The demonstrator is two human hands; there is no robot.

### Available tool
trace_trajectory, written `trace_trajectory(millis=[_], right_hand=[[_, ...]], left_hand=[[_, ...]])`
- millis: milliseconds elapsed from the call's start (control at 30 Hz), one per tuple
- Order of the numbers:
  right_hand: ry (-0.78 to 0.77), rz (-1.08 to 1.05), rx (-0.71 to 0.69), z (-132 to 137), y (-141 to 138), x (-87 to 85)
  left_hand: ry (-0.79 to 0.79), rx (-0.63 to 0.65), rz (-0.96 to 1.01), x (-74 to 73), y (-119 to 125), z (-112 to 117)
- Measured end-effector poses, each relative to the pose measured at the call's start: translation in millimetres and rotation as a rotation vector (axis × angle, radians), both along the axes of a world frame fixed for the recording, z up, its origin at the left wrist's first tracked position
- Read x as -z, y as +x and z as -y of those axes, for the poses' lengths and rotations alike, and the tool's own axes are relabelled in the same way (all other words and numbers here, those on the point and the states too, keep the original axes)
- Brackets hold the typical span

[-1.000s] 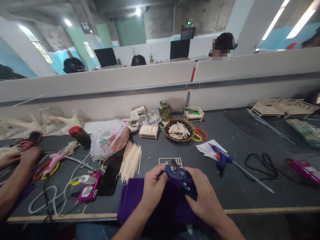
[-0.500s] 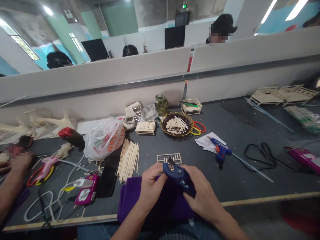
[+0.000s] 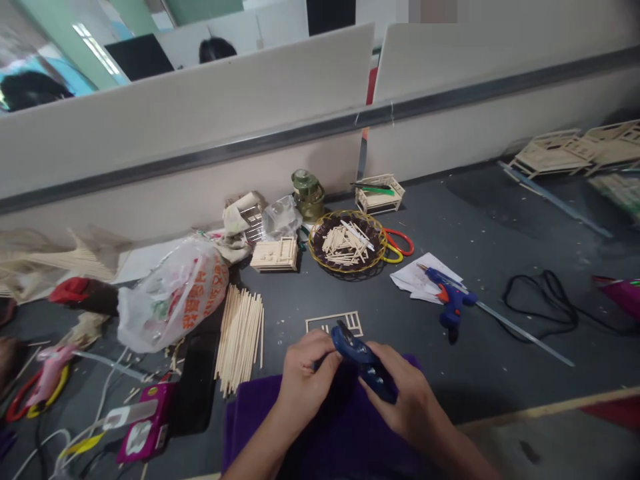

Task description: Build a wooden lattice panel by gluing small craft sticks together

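My right hand [image 3: 413,393] is wrapped round the handles of a blue hand cutter [image 3: 357,353], whose head points up and to the left. My left hand [image 3: 310,373] is closed in a pinch beside the cutter's head; what its fingertips hold is hidden. Both hands are above a folded purple cloth [image 3: 260,413] at the table's front. Just beyond the cutter lies a flat frame of thin wooden sticks [image 3: 333,317], partly covered by the tool. Left of my left hand is a bundle of long wooden sticks [image 3: 243,340].
A wire-rimmed basket [image 3: 313,250] holds short stick pieces, with scissors [image 3: 400,243] beside it. A blue glue gun [image 3: 453,300] lies to the right on paper. Leftward are a plastic bag [image 3: 175,293], a phone [image 3: 195,380] and a pink glue gun [image 3: 53,370]. A partition [image 3: 200,133] stands behind.
The view has tilted down and shifted. The cutter has turned slightly in my right hand's grip, and the dark blade seen at its head shows less. My left hand stays close to it.
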State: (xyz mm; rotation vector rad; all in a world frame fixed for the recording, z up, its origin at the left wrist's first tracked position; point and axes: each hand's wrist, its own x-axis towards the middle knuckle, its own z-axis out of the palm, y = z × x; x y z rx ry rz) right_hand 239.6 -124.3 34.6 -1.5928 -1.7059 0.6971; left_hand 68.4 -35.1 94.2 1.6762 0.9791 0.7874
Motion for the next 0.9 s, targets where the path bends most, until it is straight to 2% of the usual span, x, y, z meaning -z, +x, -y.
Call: trace_trajectory(millis=[67,233,367,467,633,733,833,900], right_hand=[[-0.016,-0.006,0.01,-3,6,1.4],[0.055,-0.054,0.064,-9,23,6.5],[-0.019,-0.049,0.082,-16,33,12.7],[-0.063,-0.01,0.088,-20,38,23.5],[-0.068,0.088,0.195,-23,37,42.5],[-0.173,0.057,0.186,-26,36,33.2],[-0.249,0.021,0.16,-27,36,7.7],[-0.233,0.031,0.145,-28,35,-11.8]], left_hand=[[-0.026,0.027,-0.019,-0.3,10,-9],[-0.093,0.107,-0.064,-0.7,39,-33],[-0.181,0.156,-0.07,6.5,52,-49],[-0.208,0.179,-0.065,12.0,58,-57],[-0.242,0.187,-0.042,18.5,69,-63],[-0.236,0.132,-0.047,23.4,64,-67],[-0.251,0.037,-0.05,28.3,45,-72],[-0.232,-0.03,-0.036,30.6,30,-75]])
